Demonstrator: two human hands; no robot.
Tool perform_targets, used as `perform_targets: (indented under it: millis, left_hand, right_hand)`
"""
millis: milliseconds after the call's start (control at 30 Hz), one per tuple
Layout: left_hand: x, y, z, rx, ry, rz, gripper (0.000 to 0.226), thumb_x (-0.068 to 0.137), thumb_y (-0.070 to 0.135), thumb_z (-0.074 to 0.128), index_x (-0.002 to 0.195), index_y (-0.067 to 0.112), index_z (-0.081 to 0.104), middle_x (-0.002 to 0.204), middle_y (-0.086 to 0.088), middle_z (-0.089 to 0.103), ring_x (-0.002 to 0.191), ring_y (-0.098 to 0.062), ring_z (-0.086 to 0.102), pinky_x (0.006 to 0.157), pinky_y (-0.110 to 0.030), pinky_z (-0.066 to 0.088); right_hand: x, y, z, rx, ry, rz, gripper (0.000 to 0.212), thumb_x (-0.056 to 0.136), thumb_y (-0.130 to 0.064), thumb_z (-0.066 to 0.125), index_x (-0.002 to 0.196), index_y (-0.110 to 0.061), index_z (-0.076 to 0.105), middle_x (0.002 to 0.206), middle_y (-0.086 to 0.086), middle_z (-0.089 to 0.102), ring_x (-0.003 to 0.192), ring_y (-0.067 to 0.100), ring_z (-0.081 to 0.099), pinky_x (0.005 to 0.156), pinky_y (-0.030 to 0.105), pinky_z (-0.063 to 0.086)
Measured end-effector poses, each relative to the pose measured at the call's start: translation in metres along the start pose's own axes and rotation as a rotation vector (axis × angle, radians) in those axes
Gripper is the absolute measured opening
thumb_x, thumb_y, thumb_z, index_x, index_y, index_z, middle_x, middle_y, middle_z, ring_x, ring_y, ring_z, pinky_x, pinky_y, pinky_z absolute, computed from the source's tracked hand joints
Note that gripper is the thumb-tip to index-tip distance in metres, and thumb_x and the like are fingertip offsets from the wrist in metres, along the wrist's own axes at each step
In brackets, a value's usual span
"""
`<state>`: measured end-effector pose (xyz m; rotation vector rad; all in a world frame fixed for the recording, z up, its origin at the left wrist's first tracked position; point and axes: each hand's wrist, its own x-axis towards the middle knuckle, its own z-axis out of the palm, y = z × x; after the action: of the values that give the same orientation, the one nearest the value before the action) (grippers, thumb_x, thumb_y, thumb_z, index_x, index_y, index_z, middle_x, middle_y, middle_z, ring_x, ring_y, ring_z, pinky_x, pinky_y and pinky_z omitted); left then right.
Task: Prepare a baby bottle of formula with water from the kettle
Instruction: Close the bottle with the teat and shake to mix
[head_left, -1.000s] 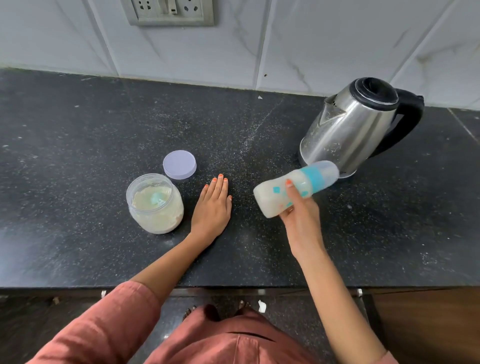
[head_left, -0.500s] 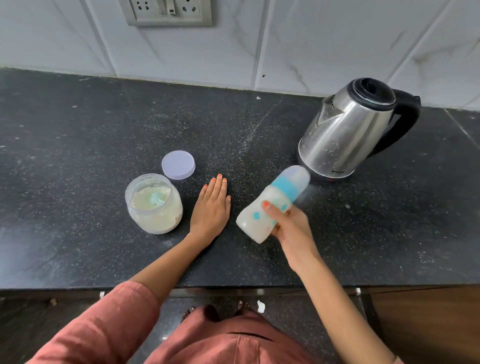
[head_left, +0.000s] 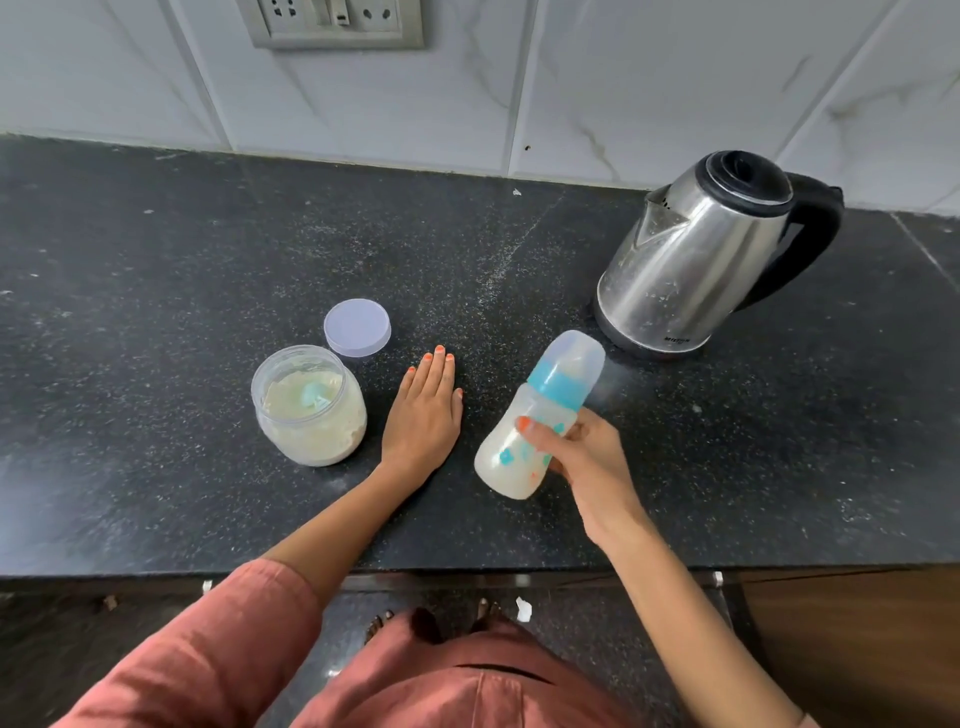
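We hold the baby bottle (head_left: 535, 421) in our right hand (head_left: 582, 462), fingers wrapped round its milky lower half, the capped top tilted away toward the kettle (head_left: 691, 260), which stands beyond that hand on the dark counter (head_left: 156, 260). Our left hand (head_left: 423, 415) lies flat and open on the counter. Just left of it sits 1 open formula jar (head_left: 310, 405), its lid (head_left: 357, 327) beyond.
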<state>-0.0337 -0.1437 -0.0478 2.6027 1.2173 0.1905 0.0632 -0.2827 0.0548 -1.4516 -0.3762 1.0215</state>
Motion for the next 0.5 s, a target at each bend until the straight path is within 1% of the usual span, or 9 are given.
perform_targets:
  millis: [33,133,167,200,233,300,367,433,500]
  left_hand:
    - [0.0,0.0,0.0,-0.004,0.002,0.0,0.051,0.101,0.028,0.018,0.147,0.009,0.007,0.157,-0.006,0.004,0.145,-0.018,0.001,0.116,-0.029,-0.002]
    - [-0.001,0.0,0.0,-0.005,0.011,0.007,0.051,0.101,0.028,0.018,0.147,0.009,0.007,0.157,-0.006,0.004,0.145,-0.018,0.001,0.116,-0.029,-0.002]
    - [-0.001,0.0,0.0,-0.004,0.011,0.008,0.051,0.101,0.028,0.018,0.147,0.009,0.007,0.157,-0.006,0.004,0.145,-0.018,0.002,0.116,-0.029,-0.002]
    - [-0.001,0.0,0.0,-0.004,0.01,0.009,0.051,0.101,0.028,0.018,0.147,0.009,0.007,0.157,-0.007,0.004,0.145,-0.018,0.002,0.116,-0.029,-0.002]
    - [-0.001,0.0,0.001,-0.005,0.009,0.008,0.051,0.101,0.028,0.018,0.147,0.008,0.008,0.157,-0.007,0.005,0.145,-0.018,0.002,0.116,-0.03,-0.001]
    - [0.0,0.0,0.001,-0.012,0.011,0.008,0.051,0.101,0.026,0.02,0.147,0.007,0.01,0.157,-0.008,0.006,0.145,-0.02,0.004,0.116,-0.031,0.0]
    - [0.0,0.0,0.001,-0.02,0.011,0.004,0.051,0.101,0.026,0.022,0.147,0.007,0.011,0.157,-0.008,0.007,0.145,-0.02,0.005,0.116,-0.032,0.001]
    - [0.0,0.0,0.001,-0.017,0.011,0.0,0.051,0.101,0.026,0.021,0.147,0.008,0.01,0.157,-0.007,0.007,0.145,-0.019,0.004,0.116,-0.031,0.0]
    - [0.0,-0.001,0.001,-0.013,0.014,0.002,0.051,0.101,0.027,0.02,0.147,0.008,0.008,0.157,-0.007,0.005,0.145,-0.018,0.003,0.116,-0.029,-0.002]
  right_hand:
    - [0.003,-0.002,-0.002,0.067,0.023,-0.016,0.017,0.076,-0.007,0.067,0.09,-0.017,0.065,0.085,-0.005,0.07,0.082,0.009,0.065,0.079,0.029,0.053]
    - [0.018,-0.012,-0.004,0.457,0.166,-0.07,0.024,0.084,-0.013,0.06,0.108,-0.014,0.06,0.099,-0.003,0.067,0.085,0.006,0.066,0.072,0.024,0.056]
    - [0.022,-0.013,-0.003,0.521,0.202,-0.088,0.026,0.086,-0.013,0.058,0.112,-0.014,0.057,0.101,-0.003,0.066,0.088,0.006,0.065,0.072,0.022,0.056]
    - [0.023,-0.012,-0.001,0.514,0.209,-0.099,0.026,0.087,-0.013,0.057,0.113,-0.016,0.056,0.101,-0.003,0.065,0.089,0.006,0.065,0.073,0.022,0.056]
    - [0.021,-0.009,0.001,0.442,0.186,-0.093,0.024,0.086,-0.011,0.058,0.11,-0.017,0.057,0.099,-0.004,0.066,0.089,0.007,0.064,0.074,0.023,0.055]
    - [0.01,-0.001,0.005,0.17,0.055,-0.043,0.021,0.082,-0.008,0.063,0.1,-0.018,0.06,0.092,-0.004,0.067,0.088,0.01,0.064,0.076,0.025,0.053]
    - [0.001,0.003,0.004,-0.075,-0.08,-0.011,0.023,0.075,-0.004,0.07,0.091,-0.018,0.063,0.082,-0.006,0.069,0.082,0.009,0.064,0.073,0.023,0.052]
    - [0.001,0.0,0.0,-0.091,-0.08,-0.035,0.024,0.071,-0.003,0.072,0.087,-0.018,0.065,0.078,-0.008,0.07,0.077,0.006,0.065,0.072,0.023,0.052]
    - [0.01,-0.007,-0.003,0.115,0.038,-0.057,0.019,0.075,-0.007,0.067,0.091,-0.017,0.064,0.085,-0.005,0.07,0.081,0.008,0.065,0.078,0.029,0.053]
